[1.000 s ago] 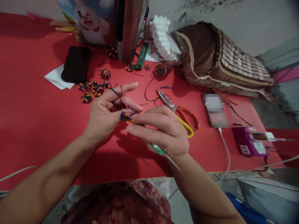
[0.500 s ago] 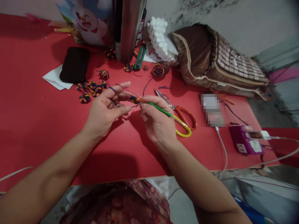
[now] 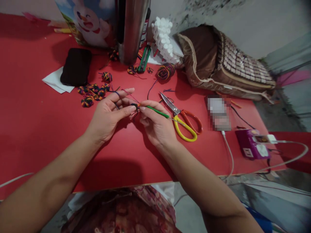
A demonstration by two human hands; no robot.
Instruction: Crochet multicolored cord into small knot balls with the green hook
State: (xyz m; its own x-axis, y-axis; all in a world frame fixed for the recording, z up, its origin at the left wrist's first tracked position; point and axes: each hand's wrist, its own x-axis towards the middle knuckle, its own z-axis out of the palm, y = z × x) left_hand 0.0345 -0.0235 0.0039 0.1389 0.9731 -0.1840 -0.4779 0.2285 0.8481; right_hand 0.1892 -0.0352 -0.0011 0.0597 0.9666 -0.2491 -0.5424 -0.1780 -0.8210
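Red, smooth worktop (image 3: 121, 161) against a pale, stained wall. Clock directions taken from the small, dark, multicoloured crochet piece (image 3: 135, 106), raised between both hands at the centre.

Nearest, at six o'clock, dark-red patterned cloth (image 3: 126, 213) below the worktop's edge. Next, bare left hand (image 3: 108, 113) at nine o'clock: thumb pressed on the piece, fingers pinching, dark-blue yarn strand (image 3: 116, 94) looped over a finger, thin pink yarn strand (image 3: 130, 94) running across to the piece. At four o'clock, right hand (image 3: 159, 124), fingers grasping a slim green-handled crochet hook (image 3: 157, 111) and meeting the piece's other side; hook tip hidden, so cannot tell if caught in a loop.

Just changed: left thumb, clear of the piece half a second ago, now on it; right hand brought closer. Probably steadied from both sides by that, rather than worked by the hook alone.

Beyond, at three o'clock, steel scissors with orange and yellow handles (image 3: 175, 110), lying open. Between nine and ten, cluster of multicoloured crochet rosettes (image 3: 93, 92); at ten, small multicoloured yarn ball (image 3: 107, 76). Between one and two, larger dark yarn ball (image 3: 166, 71). Farthest, at twelve, tall silvery metal cylinder (image 3: 132, 32).
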